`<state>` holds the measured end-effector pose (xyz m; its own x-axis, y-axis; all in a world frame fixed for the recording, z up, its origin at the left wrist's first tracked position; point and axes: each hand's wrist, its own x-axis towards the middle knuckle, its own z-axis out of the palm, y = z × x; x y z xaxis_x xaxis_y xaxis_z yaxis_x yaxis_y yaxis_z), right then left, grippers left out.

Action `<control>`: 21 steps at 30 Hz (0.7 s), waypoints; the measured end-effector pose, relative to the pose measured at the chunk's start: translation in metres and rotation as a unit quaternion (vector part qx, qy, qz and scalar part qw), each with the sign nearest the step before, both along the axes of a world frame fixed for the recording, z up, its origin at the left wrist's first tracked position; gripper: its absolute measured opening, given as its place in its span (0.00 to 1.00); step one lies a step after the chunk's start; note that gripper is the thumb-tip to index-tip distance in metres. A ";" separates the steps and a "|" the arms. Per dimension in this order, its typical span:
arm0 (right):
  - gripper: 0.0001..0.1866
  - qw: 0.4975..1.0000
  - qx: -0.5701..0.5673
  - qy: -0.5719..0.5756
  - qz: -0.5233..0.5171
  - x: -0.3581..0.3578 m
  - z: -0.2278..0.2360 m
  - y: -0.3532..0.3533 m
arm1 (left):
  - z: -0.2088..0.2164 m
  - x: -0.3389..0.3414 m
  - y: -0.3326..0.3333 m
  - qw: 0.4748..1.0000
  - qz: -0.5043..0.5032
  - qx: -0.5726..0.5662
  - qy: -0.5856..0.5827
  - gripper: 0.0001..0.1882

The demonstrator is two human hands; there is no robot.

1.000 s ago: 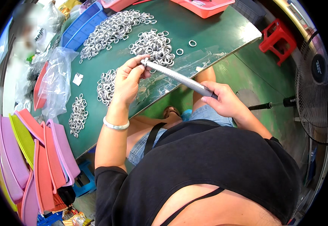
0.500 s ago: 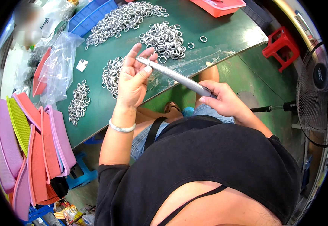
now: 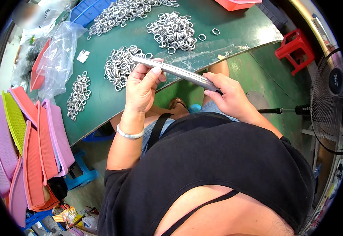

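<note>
A grey metal ring mandrel, a long tapered rod, lies slantwise across the front of my body, its thin end up to the left. My right hand is closed around its thick end. Near the thin end my left hand is closed, thumb and fingers pinching what looks like a thin ring around the rod. The fingers hide part of that ring. Just beyond my left hand lies a pile of silver rings on the green table.
More ring piles lie on the table: a small one at left, one farther back and a large one. Beside them are a clear plastic bag and a blue basket. Stacked colored baskets, a red stool and a fan flank me.
The mandrel's thin end has swung a little left and lies flatter. My left fingers, more spread before, have curled in around the rod. The view has shifted slightly.
</note>
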<state>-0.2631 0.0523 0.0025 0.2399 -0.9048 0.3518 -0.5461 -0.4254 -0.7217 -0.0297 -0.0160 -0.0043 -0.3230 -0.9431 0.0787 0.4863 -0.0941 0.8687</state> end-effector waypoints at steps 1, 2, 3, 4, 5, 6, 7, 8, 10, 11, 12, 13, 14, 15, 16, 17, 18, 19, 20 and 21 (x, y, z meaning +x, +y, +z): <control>0.19 1.000 0.007 0.008 0.000 0.001 0.000 0.001 | -0.004 0.001 0.002 1.000 0.002 -0.009 -0.016 0.12; 0.19 1.000 0.015 0.016 0.000 0.001 0.000 0.002 | -0.007 0.001 0.005 1.000 0.009 -0.005 -0.025 0.12; 0.19 0.999 0.020 0.025 0.007 0.002 -0.001 0.003 | -0.009 0.000 0.008 0.999 0.015 -0.002 -0.034 0.12; 0.20 0.999 0.025 0.034 0.013 0.003 -0.001 0.003 | -0.010 0.000 0.012 0.999 0.020 0.001 -0.043 0.12; 0.20 0.998 0.030 0.044 0.019 0.004 -0.002 0.004 | -0.011 0.000 0.015 0.998 0.028 -0.005 -0.063 0.13; 0.20 0.999 0.032 0.034 0.024 0.004 -0.003 0.005 | -0.012 0.001 0.018 0.997 0.029 -0.004 -0.066 0.12; 0.20 0.999 0.033 0.024 0.030 0.005 -0.006 0.005 | -0.013 0.001 0.021 0.997 0.030 -0.004 -0.069 0.12; 0.20 0.999 0.034 0.014 0.036 0.006 -0.008 0.006 | -0.014 0.002 0.023 0.997 0.032 -0.003 -0.071 0.12; 0.20 0.999 0.026 0.009 0.039 0.009 -0.011 0.007 | -0.013 0.001 0.026 0.997 0.035 -0.003 -0.065 0.13; 0.20 0.999 0.021 0.006 0.041 0.010 -0.012 0.007 | -0.014 0.001 0.026 0.997 0.036 0.002 -0.064 0.13; 0.20 0.999 0.022 0.005 0.040 0.010 -0.013 0.008 | -0.014 0.002 0.027 0.997 0.037 0.007 -0.063 0.13; 0.20 0.999 0.023 0.005 0.039 0.010 -0.015 0.008 | -0.014 0.002 0.027 0.997 0.033 0.007 -0.074 0.13; 0.21 0.999 0.024 0.005 0.038 0.011 -0.016 0.009 | -0.013 0.003 0.027 0.996 0.029 0.008 -0.084 0.13; 0.21 0.999 0.021 0.004 0.038 0.011 -0.017 0.010 | -0.012 0.003 0.027 0.995 0.024 0.009 -0.095 0.13; 0.21 0.999 0.018 0.003 0.037 0.010 -0.019 0.010 | -0.012 0.003 0.027 0.995 0.024 0.004 -0.097 0.13; 0.21 0.999 0.015 0.001 0.037 0.010 -0.020 0.011 | -0.012 0.002 0.027 0.995 0.024 -0.001 -0.098 0.13; 0.21 0.999 0.015 -0.001 0.037 0.010 -0.021 0.011 | -0.011 0.001 0.027 0.995 0.024 -0.006 -0.100 0.13; 0.21 0.999 0.015 -0.003 0.036 0.011 -0.021 0.011 | -0.011 0.000 0.028 0.994 0.026 0.000 -0.106 0.13; 0.21 0.999 0.015 -0.005 0.034 0.011 -0.022 0.012 | -0.010 0.000 0.029 0.993 0.027 0.007 -0.113 0.13; 0.20 0.999 0.020 -0.007 0.036 0.011 -0.023 0.012 | -0.010 0.000 0.031 0.992 0.029 0.013 -0.120 0.13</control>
